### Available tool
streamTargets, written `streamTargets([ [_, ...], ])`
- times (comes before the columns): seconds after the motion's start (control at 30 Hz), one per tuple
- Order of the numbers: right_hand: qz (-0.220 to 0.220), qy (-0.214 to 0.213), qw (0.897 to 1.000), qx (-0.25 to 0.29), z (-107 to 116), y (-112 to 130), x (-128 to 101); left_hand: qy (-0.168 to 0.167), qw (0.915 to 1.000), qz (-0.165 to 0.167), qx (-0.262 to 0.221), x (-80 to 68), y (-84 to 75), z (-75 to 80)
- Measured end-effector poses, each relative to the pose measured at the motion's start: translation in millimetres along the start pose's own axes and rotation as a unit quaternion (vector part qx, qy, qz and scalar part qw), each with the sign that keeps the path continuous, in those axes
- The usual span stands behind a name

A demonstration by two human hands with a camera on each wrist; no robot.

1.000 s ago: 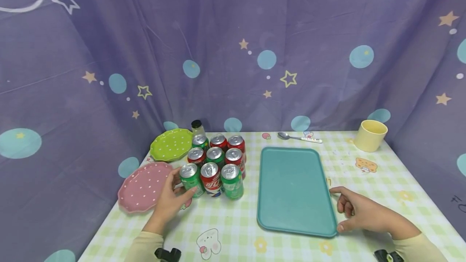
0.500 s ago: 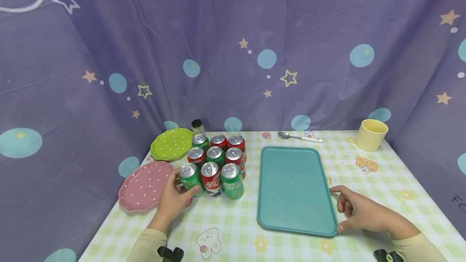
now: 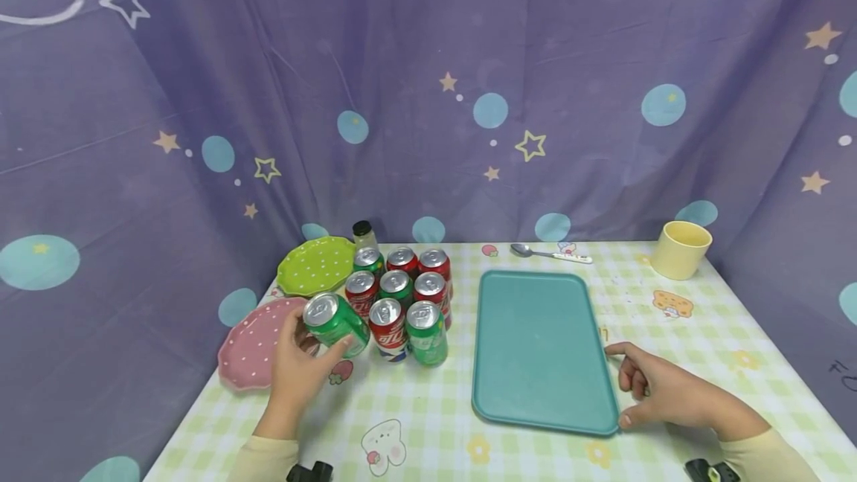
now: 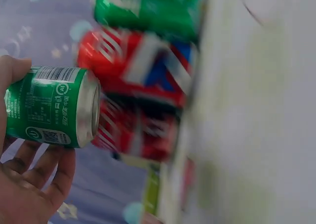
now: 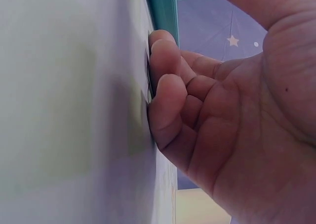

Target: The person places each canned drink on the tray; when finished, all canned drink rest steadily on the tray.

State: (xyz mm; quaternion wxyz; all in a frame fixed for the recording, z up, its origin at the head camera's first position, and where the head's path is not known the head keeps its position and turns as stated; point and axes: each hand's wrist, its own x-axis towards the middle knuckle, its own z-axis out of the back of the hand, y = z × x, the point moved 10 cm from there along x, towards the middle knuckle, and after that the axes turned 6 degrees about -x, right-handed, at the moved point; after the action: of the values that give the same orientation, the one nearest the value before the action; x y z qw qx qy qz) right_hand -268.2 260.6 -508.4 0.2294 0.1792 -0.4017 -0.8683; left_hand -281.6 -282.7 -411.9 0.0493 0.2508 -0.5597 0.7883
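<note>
My left hand (image 3: pixel 297 367) grips a green soda can (image 3: pixel 341 327) between thumb and fingers. The can leans with its top to the left, and in the left wrist view its silver base shows, raised off the table. Just right of it a red soda can (image 3: pixel 390 337) and another green soda can (image 3: pixel 428 341) stand at the front of a tight group of several cans. At the teal tray (image 3: pixel 542 348), my right hand (image 3: pixel 669 393) rests on the table, forefinger and thumb at the tray's right edge, other fingers loosely curled.
Left of the cans lie a pink dotted plate (image 3: pixel 251 352) and a green dotted plate (image 3: pixel 315 266). A black-lidded jar (image 3: pixel 364 235) stands behind the cans. Toward the back are a spoon (image 3: pixel 552 254) and a yellow cup (image 3: pixel 681 251). A purple curtain (image 3: pixel 576 36) hangs behind the table.
My left hand has lifted the front-left green can out of the group and moved it left, tilting it. The right hand and the tray stay where they were.
</note>
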Motion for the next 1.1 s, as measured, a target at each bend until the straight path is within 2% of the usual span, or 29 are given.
streamTargets([
  [0.13,-0.005,-0.001,1.0,-0.001,0.1,-1.8,0.3,0.006,0.9976,-0.068,-0.008,-5.3,-41.2,-8.0],
  [0.23,-0.007,-0.001,1.0,0.0,0.3,-2.9,1.0,0.014,0.9947,-0.101,-0.012,-10.2,-67.5,-16.5],
  [0.4,-0.011,0.0,1.0,0.002,0.6,-3.2,1.6,0.04,0.9914,-0.121,-0.032,-19.3,-94.0,-36.9],
  [0.6,-0.014,-0.004,1.0,-0.002,2.1,-2.3,0.7,0.101,0.982,-0.152,-0.049,-24.7,-118.9,-82.3],
  [0.73,-0.011,-0.005,1.0,-0.002,1.9,-1.7,0.3,0.138,0.9747,-0.159,-0.074,-28.3,-127.8,-117.4],
  [0.87,-0.009,-0.008,1.0,0.001,1.9,-1.9,-0.5,0.159,0.9711,-0.156,-0.084,-29.7,-130.1,-152.6],
  [1.1,0.001,-0.012,1.0,0.013,1.9,-3.0,-0.5,0.187,0.9698,-0.114,-0.107,-27.9,-116.7,-211.4],
])
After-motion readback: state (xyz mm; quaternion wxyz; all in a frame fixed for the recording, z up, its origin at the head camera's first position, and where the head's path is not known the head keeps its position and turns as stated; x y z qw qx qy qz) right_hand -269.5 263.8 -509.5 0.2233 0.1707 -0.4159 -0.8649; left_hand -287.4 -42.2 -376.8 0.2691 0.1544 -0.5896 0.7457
